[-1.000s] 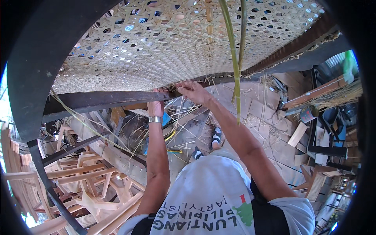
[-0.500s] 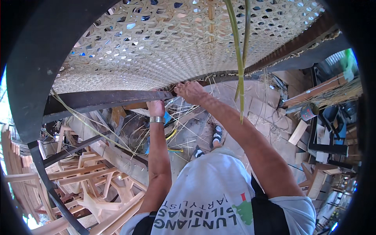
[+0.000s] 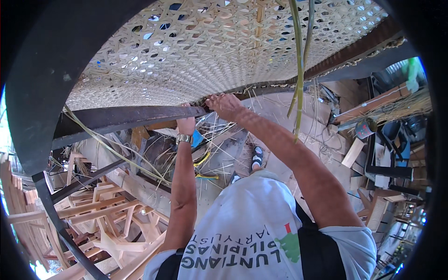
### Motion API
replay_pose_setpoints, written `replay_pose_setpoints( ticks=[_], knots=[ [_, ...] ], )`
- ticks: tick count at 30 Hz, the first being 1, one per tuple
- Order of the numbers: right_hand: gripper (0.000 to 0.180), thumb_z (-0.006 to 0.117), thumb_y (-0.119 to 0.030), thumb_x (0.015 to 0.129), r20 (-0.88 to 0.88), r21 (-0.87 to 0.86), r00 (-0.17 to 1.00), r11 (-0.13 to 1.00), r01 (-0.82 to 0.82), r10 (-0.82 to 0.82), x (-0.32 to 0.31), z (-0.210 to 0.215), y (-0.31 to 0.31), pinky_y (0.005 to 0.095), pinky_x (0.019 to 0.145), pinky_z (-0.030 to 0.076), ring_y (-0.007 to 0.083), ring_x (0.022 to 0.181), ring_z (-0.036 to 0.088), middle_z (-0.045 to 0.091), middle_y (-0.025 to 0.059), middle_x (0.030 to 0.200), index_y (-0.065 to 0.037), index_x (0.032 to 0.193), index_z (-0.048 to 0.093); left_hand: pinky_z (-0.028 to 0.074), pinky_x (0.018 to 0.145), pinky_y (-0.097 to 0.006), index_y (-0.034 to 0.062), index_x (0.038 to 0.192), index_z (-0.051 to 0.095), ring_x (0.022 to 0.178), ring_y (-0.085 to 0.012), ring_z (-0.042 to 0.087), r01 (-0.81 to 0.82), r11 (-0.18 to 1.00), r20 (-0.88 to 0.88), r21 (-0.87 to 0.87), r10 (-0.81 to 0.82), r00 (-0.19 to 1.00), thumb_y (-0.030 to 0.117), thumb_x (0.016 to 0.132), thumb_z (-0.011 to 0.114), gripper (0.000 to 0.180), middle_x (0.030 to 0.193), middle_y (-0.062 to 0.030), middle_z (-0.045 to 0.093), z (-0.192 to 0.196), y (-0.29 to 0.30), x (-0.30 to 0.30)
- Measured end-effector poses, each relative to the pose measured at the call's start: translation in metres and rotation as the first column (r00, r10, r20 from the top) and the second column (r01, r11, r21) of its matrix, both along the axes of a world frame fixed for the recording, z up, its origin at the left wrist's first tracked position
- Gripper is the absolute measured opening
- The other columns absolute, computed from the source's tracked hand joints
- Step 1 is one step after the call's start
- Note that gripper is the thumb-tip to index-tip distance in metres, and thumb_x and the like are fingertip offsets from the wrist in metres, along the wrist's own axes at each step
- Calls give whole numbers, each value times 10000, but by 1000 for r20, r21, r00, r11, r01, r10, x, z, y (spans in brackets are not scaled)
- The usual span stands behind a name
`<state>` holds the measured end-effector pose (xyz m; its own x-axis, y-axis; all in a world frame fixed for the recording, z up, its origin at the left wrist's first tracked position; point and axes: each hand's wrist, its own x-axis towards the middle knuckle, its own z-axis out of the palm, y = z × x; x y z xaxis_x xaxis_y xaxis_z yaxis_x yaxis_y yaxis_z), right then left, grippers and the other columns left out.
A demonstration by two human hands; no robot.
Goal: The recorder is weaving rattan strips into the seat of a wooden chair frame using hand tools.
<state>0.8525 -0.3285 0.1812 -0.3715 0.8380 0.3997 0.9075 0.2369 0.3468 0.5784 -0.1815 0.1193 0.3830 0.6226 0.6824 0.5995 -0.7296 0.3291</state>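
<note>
A pale woven cane panel (image 3: 186, 60) fills the top of the view, set in a dark wooden frame (image 3: 126, 117). My right hand (image 3: 225, 106) is closed, its fingers curled at the panel's lower edge where weave and rail meet. Whatever is pinched there is too small to make out. Just left of it, my left hand (image 3: 185, 125), a metal watch (image 3: 185, 138) on its wrist, reaches up behind the rail. The rail hides most of its fingers; only a little fingertip shows above. Greenish cane strands (image 3: 298, 60) hang down in front of the panel, right of my hands.
Loose cane strips (image 3: 219, 135) litter the floor below. Unfinished wooden chair frames (image 3: 116, 224) crowd the lower left, beside a dark frame leg (image 3: 65, 228). On the right are a can (image 3: 365, 128), a wood block (image 3: 354, 152) and a bundle of thin strands (image 3: 396, 109).
Both hands stay at the same spot on the frame edge, with slight finger movement at most. The hanging strands appear farther right, and the whole view has shifted a little.
</note>
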Motion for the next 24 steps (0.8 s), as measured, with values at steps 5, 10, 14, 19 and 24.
replay_pose_setpoints(
  ticks=[5,10,14,19,24],
  knots=[
    [422,789,-245,1203,-547,-91,837,992,-91,27,15,28,-29,553,1109,718,437,1323,866,885,209,1467,-32,1568,798,624,1096,-628,-37,1350,838,1169,-535,824,8,997,-106,-72,-15,994,385,1390,573,499,1216,-271,896,26,-41,24],
    [394,911,-108,1128,-899,-108,427,994,-4,-96,31,27,-53,574,1050,684,462,1215,847,824,256,1298,5,1485,788,626,1247,-565,-58,1426,851,1376,-532,851,69,743,225,-666,111,968,355,1331,660,465,1260,-283,911,113,-104,82],
    [321,931,-37,1139,-960,100,279,963,250,27,-36,30,-47,482,1002,707,363,1133,869,823,211,1270,27,1418,785,642,1220,-545,-61,1377,850,1399,-513,858,-23,896,258,-444,152,954,316,1243,789,404,1331,-286,921,58,-99,27],
    [288,947,-70,1174,-603,35,-768,969,244,215,-43,13,-32,403,1027,733,210,1185,873,857,149,1370,15,1421,825,698,1111,-573,-13,1420,922,1238,-516,917,154,622,492,-767,416,765,216,1076,894,413,1427,-316,929,28,-81,38],
    [284,1004,-232,1104,-885,-236,291,888,395,-364,-8,12,-28,475,1137,716,359,1242,901,908,165,1267,-21,1270,909,701,1111,-571,-18,1303,960,1193,-497,927,-172,677,35,-716,280,959,259,1075,919,361,1325,-321,946,33,-72,47]
  ],
)
